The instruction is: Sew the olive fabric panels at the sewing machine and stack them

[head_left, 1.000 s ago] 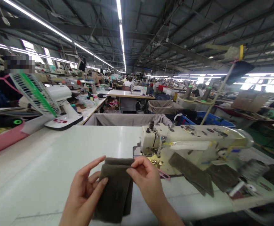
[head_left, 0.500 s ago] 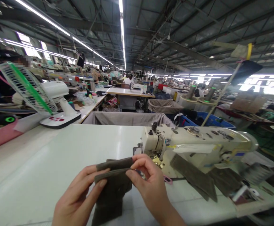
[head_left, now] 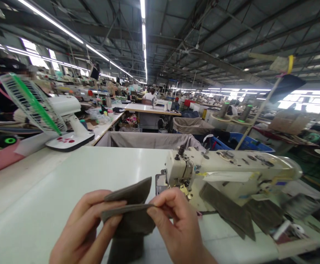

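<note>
A dark olive fabric piece (head_left: 134, 220), folded in layers, is held up between my two hands above the pale table. My left hand (head_left: 85, 225) grips its left end, with fingers between two layers and the thumb below the nearer one. The farther layer stands up at an angle, its right corner free. My right hand (head_left: 176, 223) pinches the right end of the nearer layer between thumb and forefinger. The fabric's lower part hangs down towards the table. Just beyond my right hand is the needle end of a cream sewing machine (head_left: 231, 165).
More olive fabric pieces (head_left: 226, 209) lie against the machine's right side, near a white thread spool (head_left: 297, 231). At the left stands a fan (head_left: 33, 106) with a green strip. A cloth-lined bin (head_left: 149, 140) adjoins the table's far edge. Someone in white (head_left: 149, 96) sits farther off.
My right hand has left the farther layer, whose right corner now points up freely. The two layers have spread apart, and my left hand has shifted slightly left.
</note>
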{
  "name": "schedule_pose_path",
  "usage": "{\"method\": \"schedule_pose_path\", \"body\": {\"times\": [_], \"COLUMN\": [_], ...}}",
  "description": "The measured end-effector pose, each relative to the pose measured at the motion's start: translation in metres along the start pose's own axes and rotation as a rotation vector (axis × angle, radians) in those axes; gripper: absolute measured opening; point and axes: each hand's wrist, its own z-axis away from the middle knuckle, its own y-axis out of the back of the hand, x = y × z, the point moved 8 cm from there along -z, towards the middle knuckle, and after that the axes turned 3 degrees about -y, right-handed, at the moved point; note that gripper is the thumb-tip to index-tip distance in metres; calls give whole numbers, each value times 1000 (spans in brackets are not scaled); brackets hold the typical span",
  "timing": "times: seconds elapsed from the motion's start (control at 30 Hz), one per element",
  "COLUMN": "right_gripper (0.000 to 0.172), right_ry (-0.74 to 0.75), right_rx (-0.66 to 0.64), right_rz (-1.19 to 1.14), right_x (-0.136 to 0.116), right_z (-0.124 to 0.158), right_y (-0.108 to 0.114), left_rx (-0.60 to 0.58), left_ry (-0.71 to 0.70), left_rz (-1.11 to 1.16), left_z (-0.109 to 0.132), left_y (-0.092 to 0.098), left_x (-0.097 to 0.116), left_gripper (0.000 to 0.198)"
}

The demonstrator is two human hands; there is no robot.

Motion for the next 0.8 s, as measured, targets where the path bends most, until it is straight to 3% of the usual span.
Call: {"method": "schedule_pose_path", "body": {"times": [0.1, 0.23, 0.4, 0.57, 0.67, 0.73, 0.8], "right_gripper": [12, 14, 11, 7, 10, 12, 14], "right_ry": [-131, -195, -202, -90, -180, -194, -116], "right_rx": [19, -10, 45, 75, 37, 56, 103], "right_rz": [-81, -72, -43, 19, -101, -154, -157], "right_x": [9, 10, 16, 8, 14, 12, 2], "right_z": [-4, -13, -16, -17, -17, -14, -8], "right_y": [-1, -3, -1, 5, 2, 3, 8], "left_rx": [-27, -52, -73, -106, -137, -56, 39], "left_ry": [66, 165, 292, 343, 377, 446, 574], "left_rz": [64, 129, 219, 240, 258, 314, 394], "left_z": [-3, -3, 3, 13, 20, 26, 37], "left_y": [-2, -5, -14, -16, -19, -17, -15], "left_x": [-6, -11, -13, -22, -25, -23, -20], "left_gripper": [16, 22, 26, 27, 24, 23, 38]}}
